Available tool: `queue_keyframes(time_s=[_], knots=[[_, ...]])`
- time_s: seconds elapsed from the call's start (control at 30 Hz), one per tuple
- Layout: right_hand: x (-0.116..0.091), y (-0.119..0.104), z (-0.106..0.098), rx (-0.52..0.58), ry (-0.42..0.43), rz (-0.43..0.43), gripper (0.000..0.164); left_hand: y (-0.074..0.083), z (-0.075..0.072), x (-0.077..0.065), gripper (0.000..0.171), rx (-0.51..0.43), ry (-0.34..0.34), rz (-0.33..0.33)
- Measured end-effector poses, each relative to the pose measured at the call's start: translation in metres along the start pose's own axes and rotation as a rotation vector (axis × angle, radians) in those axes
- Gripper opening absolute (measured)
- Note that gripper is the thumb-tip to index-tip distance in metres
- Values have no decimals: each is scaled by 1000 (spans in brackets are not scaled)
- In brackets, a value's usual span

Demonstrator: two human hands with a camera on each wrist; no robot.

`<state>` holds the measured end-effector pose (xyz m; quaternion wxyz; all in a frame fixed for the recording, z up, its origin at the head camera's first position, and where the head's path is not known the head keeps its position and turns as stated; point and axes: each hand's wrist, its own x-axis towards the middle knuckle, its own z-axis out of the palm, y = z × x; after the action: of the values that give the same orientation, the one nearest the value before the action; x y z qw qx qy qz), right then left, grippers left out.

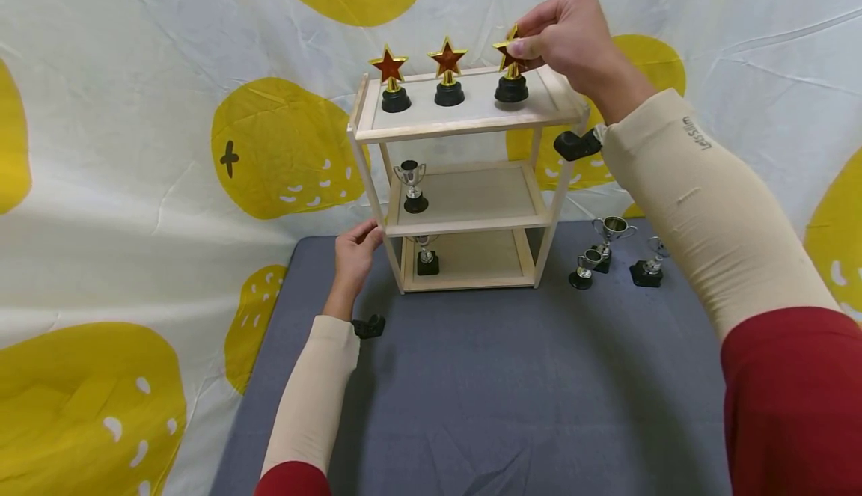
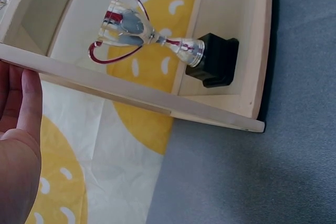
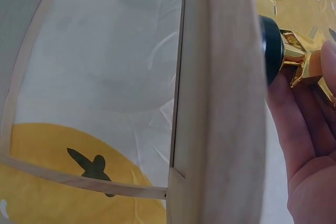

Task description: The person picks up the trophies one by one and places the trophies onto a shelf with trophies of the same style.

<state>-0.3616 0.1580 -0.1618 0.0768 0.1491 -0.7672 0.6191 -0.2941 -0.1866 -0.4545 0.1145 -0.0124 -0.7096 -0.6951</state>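
My right hand (image 1: 572, 36) pinches a gold star trophy (image 1: 512, 90) by its star, over the right part of the top tier of a wooden shelf (image 1: 465, 135). A shadow shows beneath its black base; I cannot tell whether the base touches. In the right wrist view the trophy's gold stem (image 3: 294, 51) shows beside the fingers. Two like trophies, a left star trophy (image 1: 395, 99) and a middle star trophy (image 1: 447, 92), stand upright on that tier. My left hand (image 1: 353, 256) grips the shelf's left front post (image 2: 105, 80), its fingers partly hidden behind it.
A silver cup trophy (image 1: 415, 203) stands on the middle tier's left, another cup trophy (image 2: 212, 59) on the bottom tier's left. Right of the shelf, a large cup (image 1: 613, 228), a small cup (image 1: 588, 260) and a partly hidden trophy (image 1: 646, 274) stand on the grey-covered table (image 1: 471, 376).
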Motion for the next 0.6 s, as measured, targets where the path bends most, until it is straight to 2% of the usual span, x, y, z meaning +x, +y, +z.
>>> queue_keyframes(time_s=[0.4,0.6], knots=[[4,2,-3,-78,45,47,21,-1,1,2,36,-5,-1,-13],[9,2,-3,-59,43,69,22,-1,2,2,34,-5,1,-8]])
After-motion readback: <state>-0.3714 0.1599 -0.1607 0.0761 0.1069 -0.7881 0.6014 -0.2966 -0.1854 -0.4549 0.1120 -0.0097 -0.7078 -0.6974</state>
